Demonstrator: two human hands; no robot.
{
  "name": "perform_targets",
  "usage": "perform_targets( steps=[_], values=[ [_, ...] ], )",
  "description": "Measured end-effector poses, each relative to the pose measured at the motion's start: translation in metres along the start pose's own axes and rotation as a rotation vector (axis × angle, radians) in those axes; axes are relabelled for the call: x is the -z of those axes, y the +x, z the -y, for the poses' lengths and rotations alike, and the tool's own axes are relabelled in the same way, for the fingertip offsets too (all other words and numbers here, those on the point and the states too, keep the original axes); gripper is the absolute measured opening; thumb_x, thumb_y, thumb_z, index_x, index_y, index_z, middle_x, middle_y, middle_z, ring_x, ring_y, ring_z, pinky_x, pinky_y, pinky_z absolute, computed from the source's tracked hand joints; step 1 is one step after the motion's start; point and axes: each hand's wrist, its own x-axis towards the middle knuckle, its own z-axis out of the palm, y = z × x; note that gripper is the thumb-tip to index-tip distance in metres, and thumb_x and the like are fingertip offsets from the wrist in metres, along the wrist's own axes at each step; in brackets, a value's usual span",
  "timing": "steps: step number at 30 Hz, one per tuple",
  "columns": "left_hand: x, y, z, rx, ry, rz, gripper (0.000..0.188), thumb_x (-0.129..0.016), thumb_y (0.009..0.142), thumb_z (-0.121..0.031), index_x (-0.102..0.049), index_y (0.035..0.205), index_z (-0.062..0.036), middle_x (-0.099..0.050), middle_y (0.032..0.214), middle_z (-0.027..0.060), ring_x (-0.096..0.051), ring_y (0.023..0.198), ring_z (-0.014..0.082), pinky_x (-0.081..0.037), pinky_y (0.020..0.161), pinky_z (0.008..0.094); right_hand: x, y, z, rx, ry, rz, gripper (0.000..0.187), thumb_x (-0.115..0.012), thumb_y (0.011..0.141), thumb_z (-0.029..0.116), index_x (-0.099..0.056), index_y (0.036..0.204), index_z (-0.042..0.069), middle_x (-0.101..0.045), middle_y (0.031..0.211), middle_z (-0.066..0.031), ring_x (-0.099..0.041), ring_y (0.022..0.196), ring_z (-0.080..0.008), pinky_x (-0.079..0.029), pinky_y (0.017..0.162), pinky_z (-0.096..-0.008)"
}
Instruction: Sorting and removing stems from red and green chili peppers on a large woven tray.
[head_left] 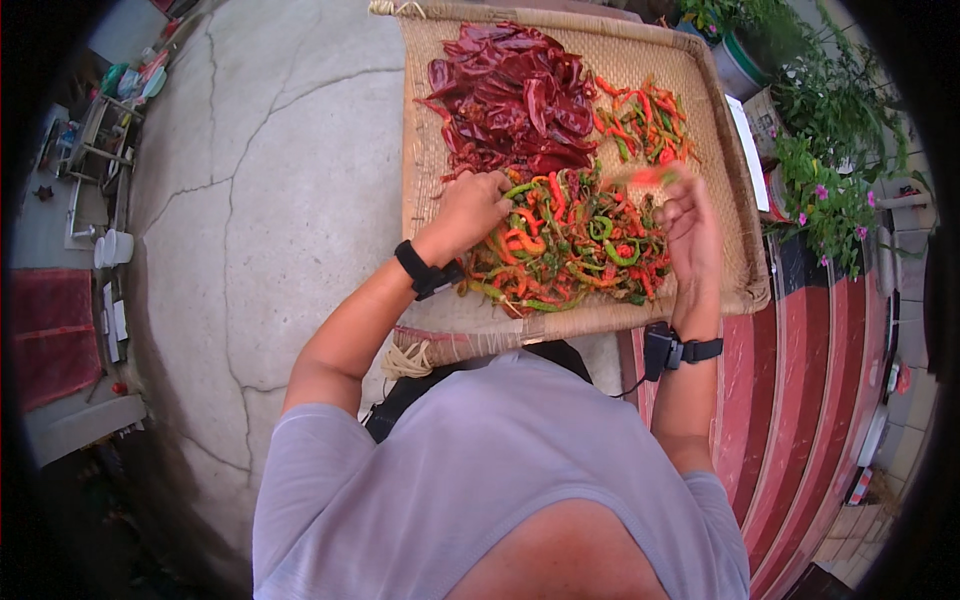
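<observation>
Near edge: shallow woven tray [742,225], raised rim, carrying three lots of peppers. Nearest lot, mixed pile [565,250]: thin, curled peppers in red, orange and green, some looking shrivelled. Judged light and pliable, skins perhaps slick, stems liable to snap; tangled, so best lifted singly, pinched near the stem end.

Left hand [472,210]: at the pile's upper left edge, fingers curled inward; cannot tell whether a pepper is gripped. Right hand [692,228]: raised over the pile's right side, pinching a red pepper [645,176] between thumb and fingertips; pepper blurred.

Farther, left part of tray: dark red heap [520,90], larger, wrinkled, glossy pods. Judged dry, light, brittle; hold by stem, no squeezing. Farther, right part: small heap [645,122], slim red, orange and green peppers, apart from the dark pods.

Beyond the tray's far right corner: white-and-green pot [740,62], leafy plants beside it; contents unclear.
</observation>
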Motion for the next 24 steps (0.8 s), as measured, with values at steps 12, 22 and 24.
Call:
perform_targets(
  steps=[12, 22, 24],
  values=[
    [0.033, -0.043, -0.050, -0.172, -0.203, -0.249, 0.013, -0.064, 0.083, -0.006, -0.062, 0.094, -0.0002, -0.060, 0.083, 0.0077, -0.057, 0.084, 0.0204, -0.045, 0.076, 0.0323, -0.091, -0.033, -0.040, -0.049, -0.450, 0.280, 0.034, -0.054, 0.095, 0.020, -0.053, 0.125, 0.004, -0.062, 0.110, -0.0060, -0.060, 0.078, -0.0086, -0.047, 0.070, -0.0224],
    [0.034, -0.076, -0.024, -0.110, -0.368, -0.149, 0.005, -0.062, 0.086, -0.003, -0.059, 0.087, 0.0006, -0.058, 0.076, 0.0026, -0.054, 0.070, 0.0084, -0.045, 0.061, 0.0254, -0.087, -0.052, -0.059, -0.135, -0.417, 0.307, 0.023, -0.054, 0.095, 0.017, -0.059, 0.112, 0.001, -0.062, 0.085, -0.0017, -0.053, 0.069, -0.0056, -0.045, 0.066, -0.0196],
    [0.036, -0.082, -0.020, -0.078, -0.385, -0.112, 0.006, -0.062, 0.086, -0.003, -0.058, 0.086, 0.0008, -0.057, 0.075, 0.0018, -0.053, 0.070, 0.0079, -0.045, 0.062, 0.0252, -0.084, -0.059, -0.063, -0.162, -0.416, 0.351, 0.022, -0.054, 0.096, 0.017, -0.060, 0.111, 0.002, -0.062, 0.084, -0.0014, -0.053, 0.069, -0.0056, -0.045, 0.066, -0.0195]
  ],
)
